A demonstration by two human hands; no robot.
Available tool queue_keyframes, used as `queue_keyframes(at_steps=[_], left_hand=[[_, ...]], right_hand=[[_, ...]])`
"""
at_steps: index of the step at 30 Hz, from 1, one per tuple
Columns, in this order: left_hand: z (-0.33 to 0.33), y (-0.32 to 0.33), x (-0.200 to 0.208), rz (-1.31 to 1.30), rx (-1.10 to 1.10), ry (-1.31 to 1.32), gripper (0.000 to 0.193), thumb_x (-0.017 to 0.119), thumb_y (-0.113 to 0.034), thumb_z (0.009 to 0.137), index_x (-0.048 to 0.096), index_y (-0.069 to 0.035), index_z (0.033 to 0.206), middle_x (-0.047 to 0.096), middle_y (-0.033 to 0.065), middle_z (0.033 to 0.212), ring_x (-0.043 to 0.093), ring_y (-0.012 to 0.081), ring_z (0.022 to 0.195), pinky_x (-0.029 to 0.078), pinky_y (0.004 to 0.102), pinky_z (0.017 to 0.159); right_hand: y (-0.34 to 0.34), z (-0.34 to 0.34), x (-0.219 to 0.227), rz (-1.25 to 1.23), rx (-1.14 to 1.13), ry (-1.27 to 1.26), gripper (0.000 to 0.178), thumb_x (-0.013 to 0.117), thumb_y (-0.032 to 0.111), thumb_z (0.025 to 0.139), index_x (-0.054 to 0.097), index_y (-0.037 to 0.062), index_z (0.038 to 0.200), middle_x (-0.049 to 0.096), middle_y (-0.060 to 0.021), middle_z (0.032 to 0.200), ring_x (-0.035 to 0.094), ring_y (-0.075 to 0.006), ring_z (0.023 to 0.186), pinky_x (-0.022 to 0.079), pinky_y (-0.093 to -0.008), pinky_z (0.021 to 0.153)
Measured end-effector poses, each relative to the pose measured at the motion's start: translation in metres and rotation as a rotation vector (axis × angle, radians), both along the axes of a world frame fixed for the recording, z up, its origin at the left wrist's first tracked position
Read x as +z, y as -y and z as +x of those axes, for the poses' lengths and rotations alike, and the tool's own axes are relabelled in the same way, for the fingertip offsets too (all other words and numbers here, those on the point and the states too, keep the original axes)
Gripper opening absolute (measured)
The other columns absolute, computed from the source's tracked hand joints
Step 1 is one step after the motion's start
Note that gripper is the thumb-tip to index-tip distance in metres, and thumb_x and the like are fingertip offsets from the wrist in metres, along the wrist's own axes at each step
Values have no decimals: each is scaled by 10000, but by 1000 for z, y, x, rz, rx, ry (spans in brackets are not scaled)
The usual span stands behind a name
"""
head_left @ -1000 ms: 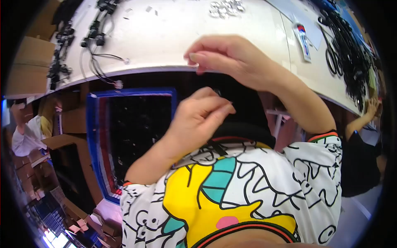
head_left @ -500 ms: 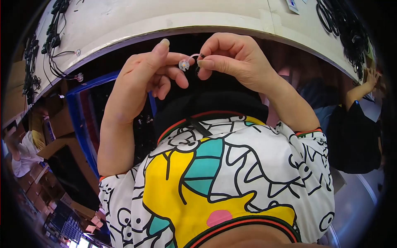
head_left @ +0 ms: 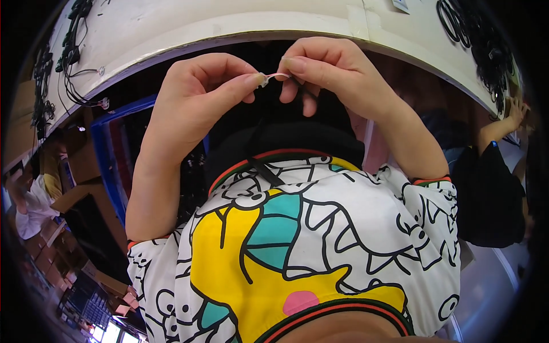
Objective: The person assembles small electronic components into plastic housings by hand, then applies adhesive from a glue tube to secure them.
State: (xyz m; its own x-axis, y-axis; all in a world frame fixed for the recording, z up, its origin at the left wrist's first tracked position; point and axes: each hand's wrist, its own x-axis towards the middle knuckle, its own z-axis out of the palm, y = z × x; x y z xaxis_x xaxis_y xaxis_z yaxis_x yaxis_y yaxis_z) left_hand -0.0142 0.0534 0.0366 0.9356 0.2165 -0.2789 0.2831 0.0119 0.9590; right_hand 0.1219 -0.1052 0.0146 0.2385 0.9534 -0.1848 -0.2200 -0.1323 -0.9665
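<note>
My left hand (head_left: 206,94) is closed, its thumb and forefinger pinching a small whitish piece (head_left: 265,82) that looks like a tiny LED board; most of it is covered by the fingertips. From it a thin pinkish wire runs right to a black cable (head_left: 303,87). My right hand (head_left: 331,68) pinches this cable near the wire's start between thumb and forefinger, its lower fingers curled loosely below. Both hands are held close together over my lap, just in front of the table's near edge.
The pale table (head_left: 229,17) curves across the front. Black cables (head_left: 71,51) with similar small ends lie at its left, and a bundle of black cables (head_left: 486,57) hangs at its right. A blue-edged crate (head_left: 108,154) stands lower left. Other people (head_left: 492,188) sit on both sides.
My left thumb, raised before, has come down onto the small whitish piece, which now sits pinched. Both hands have risen slightly, and the right fingers have shifted on the cable.
</note>
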Motion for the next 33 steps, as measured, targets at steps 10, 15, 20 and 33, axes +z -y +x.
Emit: queue_keyframes(at_steps=[10, 15, 20, 33], left_hand=[[3, 6, -3, 193, -68, 24, 141, 620, -130, 775, 614, 9, 799, 584, 8, 675, 523, 46, 629, 412, 162, 575], [1, 5, -6, 138, -87, 40, 130, 596, -115, 797, 608, 9, 831, 586, 11, 712, 524, 52, 654, 412, 168, 603], [2, 6, -7, 121, -141, 32, 127, 579, -100, 810, 601, 13, 863, 589, 14, 747, 524, 57, 678, 412, 177, 630], [7, 7, -11, -103, -170, 8, 107, 606, -115, 797, 611, -14, 832, 578, 5, 711, 512, 47, 646, 400, 157, 584]], right_hand=[[4, 5, 17, -208, 79, 122, 208, 573, 240, 809, 612, 38, 780, 607, -26, 638, 477, -45, 421, 359, -154, 403], [6, 1, 14, -167, 41, 133, 192, 577, 222, 801, 617, 35, 779, 609, -30, 638, 470, -45, 413, 354, -155, 393], [8, -2, 10, -87, -46, 47, 176, 586, 197, 796, 610, 23, 796, 612, -46, 666, 494, -54, 435, 391, -157, 413], [9, 5, 1, -139, 51, -109, 184, 575, 209, 821, 592, 26, 810, 604, -44, 660, 548, -65, 494, 421, -154, 439]])
